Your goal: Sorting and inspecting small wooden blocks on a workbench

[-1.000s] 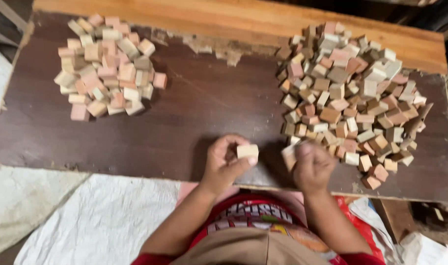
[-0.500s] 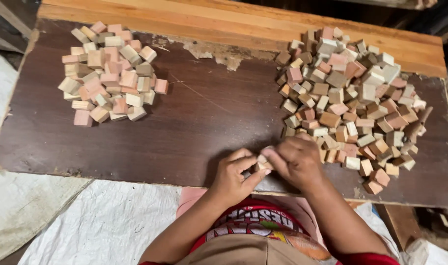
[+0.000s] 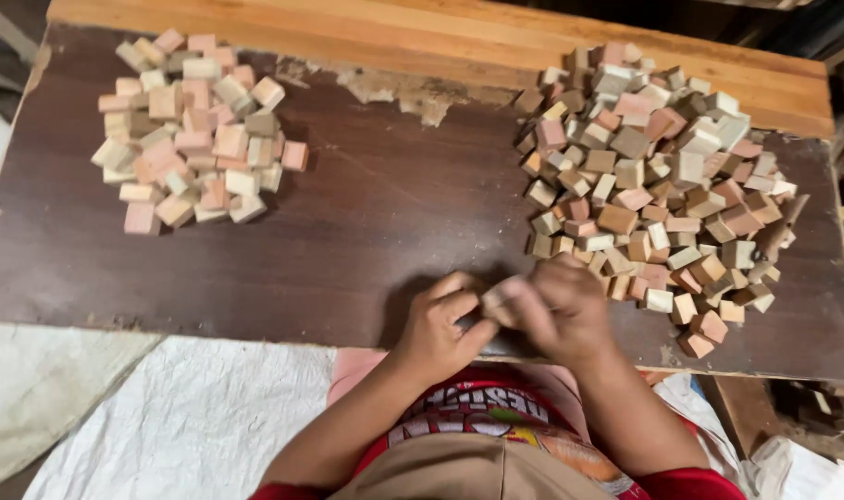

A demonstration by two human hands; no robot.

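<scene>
Right now, hands: your left hand and right hand meet at the board's near edge.
Grip: fingertips pinching one small wooden block, mostly hidden.
Risk: it could slip off the edge; your right wrist may nudge the right pile.

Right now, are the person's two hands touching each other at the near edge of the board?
Touching. In the head view, the left hand and right hand meet at the fingertips with no gap, pinched around a small wooden block.
</scene>
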